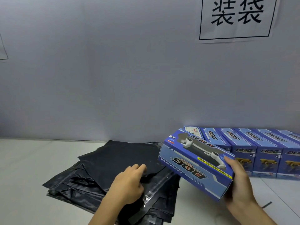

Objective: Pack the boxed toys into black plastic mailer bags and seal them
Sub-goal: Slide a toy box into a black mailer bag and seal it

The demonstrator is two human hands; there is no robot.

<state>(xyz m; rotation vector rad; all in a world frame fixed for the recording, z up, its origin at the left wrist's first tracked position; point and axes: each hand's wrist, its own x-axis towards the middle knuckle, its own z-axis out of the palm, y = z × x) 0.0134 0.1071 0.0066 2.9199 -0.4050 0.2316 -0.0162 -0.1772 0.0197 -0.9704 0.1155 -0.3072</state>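
Right hand (240, 184) grips a blue toy box (196, 163) by its near right end, thumb on the printed top face, the other fingers wrapped under and behind the end flap. The box is held off the worktop (32, 159), tilted, its far left end higher and hanging over the right edge of the black mailer bags (113, 159). Box print shows a white and black robot dog, "DOG" lettering and a yellow strip, all reading upside down from this view. Left hand (129, 181) is palm down on the top bag of the pile, fingers curled and bunching the black film near the bag mouth; thumb looks tucked under a fold, so it reads as pinching the film, though the exact hold is partly hidden. The bags lie as a loose fanned stack, flat on the worktop, centre to left of the box, with a clear glossy adhesive strip (155, 190) running along the near right edge of the top bag, just right of the left hand. A row of matching blue boxes (253, 148) stands on the worktop at far right against the wall (113, 70), side by side and touching. A white sign (237, 18) with large black characters in a black frame is stuck high on the wall at right. A small dark strip (267, 204) lies on the worktop near the right forearm.
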